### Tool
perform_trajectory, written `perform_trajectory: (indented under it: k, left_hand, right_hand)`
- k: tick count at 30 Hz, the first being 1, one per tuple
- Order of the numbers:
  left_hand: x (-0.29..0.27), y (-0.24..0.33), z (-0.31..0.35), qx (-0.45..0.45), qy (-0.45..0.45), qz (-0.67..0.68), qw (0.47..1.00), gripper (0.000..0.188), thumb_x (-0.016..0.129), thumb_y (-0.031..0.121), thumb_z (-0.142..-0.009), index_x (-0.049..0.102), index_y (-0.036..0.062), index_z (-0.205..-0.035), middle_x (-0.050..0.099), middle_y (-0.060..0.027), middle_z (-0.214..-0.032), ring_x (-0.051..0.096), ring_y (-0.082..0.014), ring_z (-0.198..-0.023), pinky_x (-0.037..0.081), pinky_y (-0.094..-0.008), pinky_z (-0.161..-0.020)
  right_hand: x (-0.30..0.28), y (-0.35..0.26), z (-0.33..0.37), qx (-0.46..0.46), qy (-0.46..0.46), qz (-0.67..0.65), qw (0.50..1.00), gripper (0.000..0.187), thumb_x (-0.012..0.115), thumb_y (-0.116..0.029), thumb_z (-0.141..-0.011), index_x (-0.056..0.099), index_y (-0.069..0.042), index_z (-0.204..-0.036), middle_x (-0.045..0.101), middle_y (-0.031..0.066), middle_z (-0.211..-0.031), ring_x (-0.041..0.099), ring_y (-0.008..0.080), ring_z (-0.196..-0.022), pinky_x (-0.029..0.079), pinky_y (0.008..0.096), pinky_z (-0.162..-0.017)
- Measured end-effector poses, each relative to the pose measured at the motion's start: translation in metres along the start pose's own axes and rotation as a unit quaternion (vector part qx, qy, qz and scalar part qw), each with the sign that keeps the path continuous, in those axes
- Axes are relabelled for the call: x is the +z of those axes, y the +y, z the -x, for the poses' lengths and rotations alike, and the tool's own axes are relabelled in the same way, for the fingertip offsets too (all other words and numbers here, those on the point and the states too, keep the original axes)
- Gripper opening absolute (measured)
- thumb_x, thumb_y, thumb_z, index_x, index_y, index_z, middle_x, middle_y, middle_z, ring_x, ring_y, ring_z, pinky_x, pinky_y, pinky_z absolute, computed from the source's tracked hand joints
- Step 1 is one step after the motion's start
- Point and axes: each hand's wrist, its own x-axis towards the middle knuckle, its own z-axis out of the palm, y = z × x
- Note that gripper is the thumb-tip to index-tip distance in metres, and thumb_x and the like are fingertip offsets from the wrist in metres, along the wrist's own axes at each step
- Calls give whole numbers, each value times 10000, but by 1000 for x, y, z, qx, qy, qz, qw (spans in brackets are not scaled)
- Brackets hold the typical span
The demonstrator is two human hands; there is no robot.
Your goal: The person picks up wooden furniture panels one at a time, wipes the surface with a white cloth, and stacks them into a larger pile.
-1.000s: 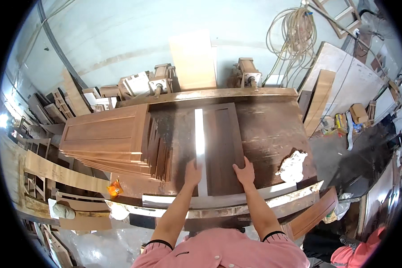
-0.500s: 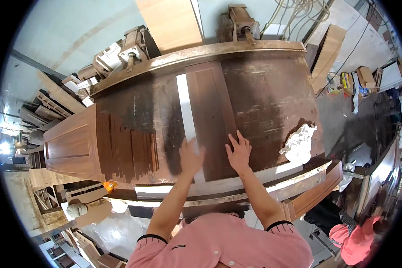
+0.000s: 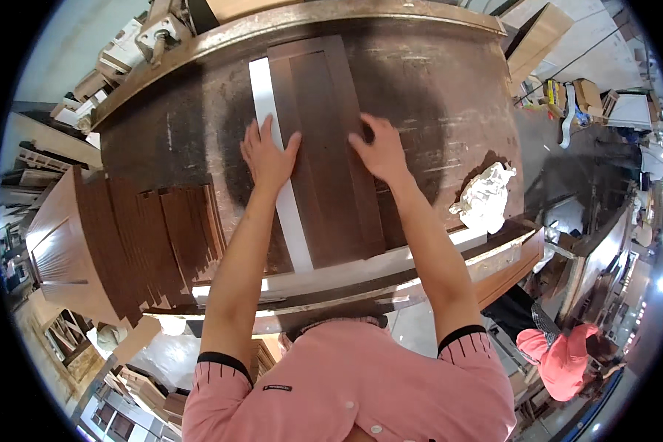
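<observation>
A long dark brown wooden panel (image 3: 320, 169) with a raised frame and recessed middle lies flat on the workbench (image 3: 412, 96), pointing away from me. Along its left edge runs a narrow white strip (image 3: 296, 239). My left hand (image 3: 272, 156) rests over that strip and the panel's left edge, fingers spread, thumb on the wood. At the opposite long edge is my right hand (image 3: 381, 149), its thumb on the panel and its fingers apart and slightly bent. Neither hand is wrapped around anything.
Stacked brown panels (image 3: 136, 243) fill the bench's left end. A crumpled white cloth (image 3: 485, 197) lies at the right. A raised ledge (image 3: 272, 37) borders the far side, with a clamp (image 3: 160, 37) behind it. Another person (image 3: 560, 361) in red is at the lower right.
Both hands have moved farther forward along the panel's edges. My left hand, blurred before, now shows spread fingers. The whole view has shifted, showing more of the near end of the panel.
</observation>
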Motion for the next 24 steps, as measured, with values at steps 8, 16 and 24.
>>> perform_trajectory:
  k: [8, 16, 24]
  left_hand:
    - [12, 12, -4, 11, 27, -37, 999, 832, 682, 530, -873, 360, 146, -1536, 218, -285, -1584, 192, -434, -1491, 200, -517, -1217]
    - [7, 18, 0, -6, 5, -27, 1000, 801, 677, 487, -882, 355, 160, -1539, 199, -289, -1585, 181, -441, -1491, 206, -499, -1222]
    - [9, 14, -2, 18, 31, -35, 999, 797, 670, 484, -889, 348, 155, -1539, 210, -299, -1576, 197, -451, -1483, 206, -509, -1221]
  right_hand:
    - [62, -28, -35, 31, 176, 65, 982, 366, 705, -319, -898, 684, -220, -1250, 557, 104, -1347, 536, 356, -1182, 396, 492, -1044]
    - [62, -28, -29, 26, 180, 122, 976, 316, 696, -302, -906, 698, -240, -1216, 565, 92, -1315, 547, 320, -1148, 400, 492, -1005]
    - [62, -33, -29, 20, 183, 122, 975, 323, 686, -308, -913, 679, -245, -1229, 556, 85, -1309, 529, 313, -1181, 380, 491, -1022]
